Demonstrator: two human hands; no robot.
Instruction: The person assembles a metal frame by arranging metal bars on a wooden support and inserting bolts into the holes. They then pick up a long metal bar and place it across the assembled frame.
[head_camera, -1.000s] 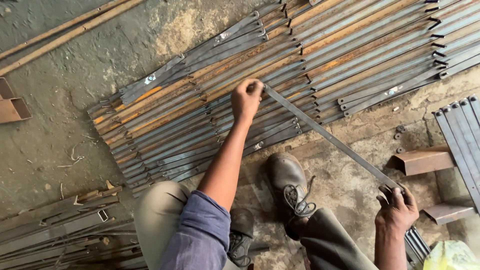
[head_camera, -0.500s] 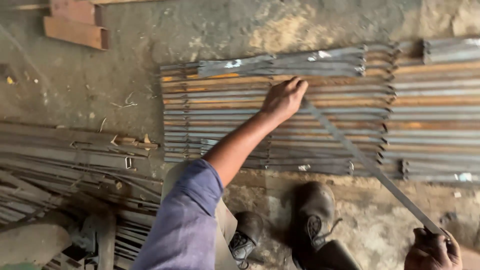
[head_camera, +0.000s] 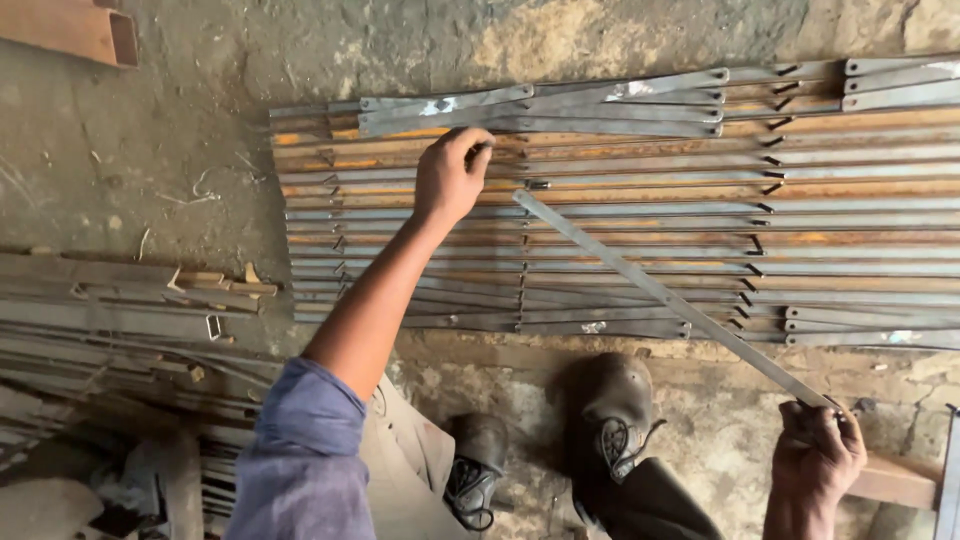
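Head view, looking down on a concrete floor (head_camera: 180, 120): right hand (head_camera: 818, 452) clamped round the near end of a long flat steel strip (head_camera: 660, 293), raised at a slant with its far end over rows of rusty and grey flat bars (head_camera: 620, 225) laid side by side. Left hand (head_camera: 450, 178) stretched forward, fingers curled together onto the upper bars, just left of the strip's far tip and apart from it; whether gripping a bar or only pressing on it, impossible to tell. Two dark work shoes (head_camera: 610, 410) planted at the near edge of the rows, almost under the strip. Heap of angle sections and offcuts (head_camera: 130, 310) at left, end of a rusty box section (head_camera: 95, 35) top left.

Likely hazards, as a judgement: held at one end only, the strip could sag or swing and slip, dropping toward the shoes; its sharp tip could catch the left hand's knuckles; loose bars could shift underfoot
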